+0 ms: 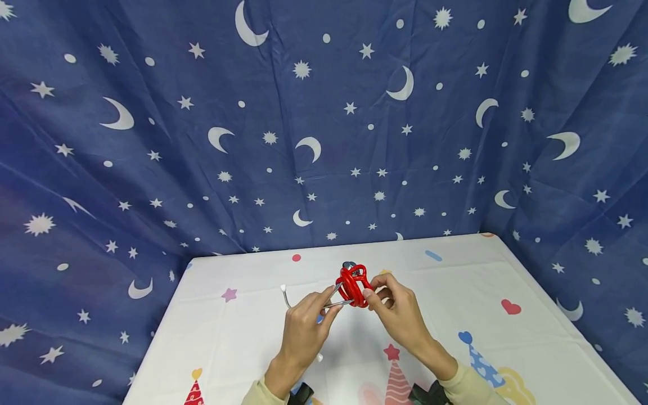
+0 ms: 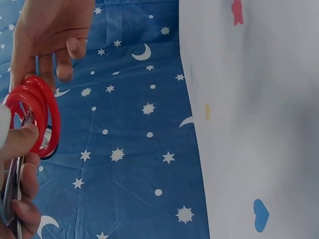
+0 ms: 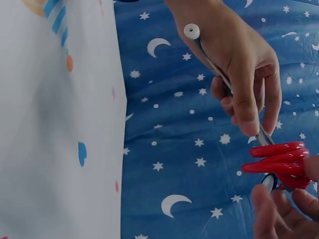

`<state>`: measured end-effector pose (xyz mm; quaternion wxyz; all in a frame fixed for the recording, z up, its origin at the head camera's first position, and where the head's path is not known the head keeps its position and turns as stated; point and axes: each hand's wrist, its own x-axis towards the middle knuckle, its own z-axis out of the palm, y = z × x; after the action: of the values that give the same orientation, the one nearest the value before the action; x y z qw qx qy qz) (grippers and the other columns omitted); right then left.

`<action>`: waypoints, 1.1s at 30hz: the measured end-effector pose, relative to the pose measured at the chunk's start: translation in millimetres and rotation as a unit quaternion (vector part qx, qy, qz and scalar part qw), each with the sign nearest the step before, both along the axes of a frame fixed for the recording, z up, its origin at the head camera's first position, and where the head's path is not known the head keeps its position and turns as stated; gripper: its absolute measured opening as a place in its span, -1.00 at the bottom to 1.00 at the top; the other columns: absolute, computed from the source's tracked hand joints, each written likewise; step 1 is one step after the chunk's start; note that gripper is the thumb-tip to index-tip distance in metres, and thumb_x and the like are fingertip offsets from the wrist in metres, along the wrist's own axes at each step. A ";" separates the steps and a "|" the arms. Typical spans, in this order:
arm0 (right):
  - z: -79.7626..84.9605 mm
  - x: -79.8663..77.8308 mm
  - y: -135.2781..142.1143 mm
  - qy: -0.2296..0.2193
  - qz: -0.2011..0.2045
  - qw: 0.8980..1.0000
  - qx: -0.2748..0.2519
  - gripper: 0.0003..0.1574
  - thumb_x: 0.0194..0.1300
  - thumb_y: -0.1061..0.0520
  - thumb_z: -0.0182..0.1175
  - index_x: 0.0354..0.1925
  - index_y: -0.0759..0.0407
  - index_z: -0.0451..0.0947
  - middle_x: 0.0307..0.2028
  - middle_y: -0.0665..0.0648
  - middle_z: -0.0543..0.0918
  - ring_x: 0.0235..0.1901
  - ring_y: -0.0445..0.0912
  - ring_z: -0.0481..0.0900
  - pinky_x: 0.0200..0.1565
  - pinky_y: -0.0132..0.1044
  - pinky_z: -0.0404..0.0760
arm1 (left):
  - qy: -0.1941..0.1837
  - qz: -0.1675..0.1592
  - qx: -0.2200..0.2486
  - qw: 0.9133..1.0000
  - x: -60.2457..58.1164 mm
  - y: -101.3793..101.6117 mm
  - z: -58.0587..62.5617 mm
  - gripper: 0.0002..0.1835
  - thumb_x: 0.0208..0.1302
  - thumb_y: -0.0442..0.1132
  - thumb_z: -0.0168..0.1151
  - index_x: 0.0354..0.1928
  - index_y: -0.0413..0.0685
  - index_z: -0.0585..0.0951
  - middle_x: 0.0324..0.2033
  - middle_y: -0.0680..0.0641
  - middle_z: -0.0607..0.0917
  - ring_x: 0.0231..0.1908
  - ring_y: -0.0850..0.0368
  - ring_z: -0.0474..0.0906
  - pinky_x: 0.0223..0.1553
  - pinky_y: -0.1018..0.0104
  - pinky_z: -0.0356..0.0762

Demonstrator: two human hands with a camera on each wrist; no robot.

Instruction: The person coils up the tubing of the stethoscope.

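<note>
A stethoscope with red tubing [image 1: 350,288] wound into several loops is held up over the table. My left hand [image 1: 302,332] grips its metal ear tubes [image 3: 214,64] between thumb and fingers, just below the coil. White eartips [image 1: 283,288] stick out past that hand. On the coil's other side, my right hand [image 1: 400,310] pinches the red tubing with thumb and fingertips. The dark-rimmed chestpiece [image 1: 348,264] shows at the far end of the coil, partly covered by the loops in the left wrist view.
Below the hands lies a table with a white cloth [image 1: 243,332] printed with party hats, hearts and stars. A blue curtain [image 1: 324,140] with moons and stars hangs behind it and along the sides.
</note>
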<state>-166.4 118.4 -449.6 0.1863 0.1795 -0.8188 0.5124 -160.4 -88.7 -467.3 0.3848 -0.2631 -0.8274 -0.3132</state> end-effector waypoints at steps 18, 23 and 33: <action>-13.6 -20.2 4.8 -0.171 0.059 0.979 -0.097 -0.57 0.35 0.04 0.26 0.06 0.21 0.40 -0.07 0.29 0.63 -0.29 -0.12 0.69 -0.38 -0.25 0.70 | -0.126 -0.009 -0.014 0.992 -13.5 1.3 -8.4 -0.57 0.08 -0.25 0.50 0.04 -0.04 0.67 -0.25 0.08 0.74 -0.28 0.25 0.71 -0.25 0.38 0.65; -20.6 -28.9 4.1 -0.204 0.060 0.971 -0.108 -0.56 0.35 0.06 0.26 0.08 0.23 0.40 -0.05 0.31 0.61 -0.25 -0.10 0.67 -0.38 -0.27 0.69 | -0.178 -0.013 0.005 0.984 -21.1 2.0 -14.4 -0.60 0.11 -0.25 0.47 0.03 -0.04 0.68 -0.23 0.06 0.75 -0.24 0.21 0.71 -0.20 0.31 0.67; -33.8 -43.9 -0.5 -0.262 0.053 0.956 -0.123 -0.58 0.37 0.14 0.22 0.12 0.22 0.39 0.00 0.29 0.59 -0.20 -0.09 0.64 -0.35 -0.31 0.65 | -0.237 0.000 0.012 0.972 -37.6 0.8 -31.3 -0.62 0.14 -0.24 0.45 0.03 0.00 0.67 -0.21 0.02 0.76 -0.22 0.22 0.68 -0.17 0.28 0.66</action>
<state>-210.3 117.9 -483.4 -0.0416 0.0573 -0.7589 0.6474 -198.1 -87.9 -498.7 0.1812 -0.1766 -0.8912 -0.3764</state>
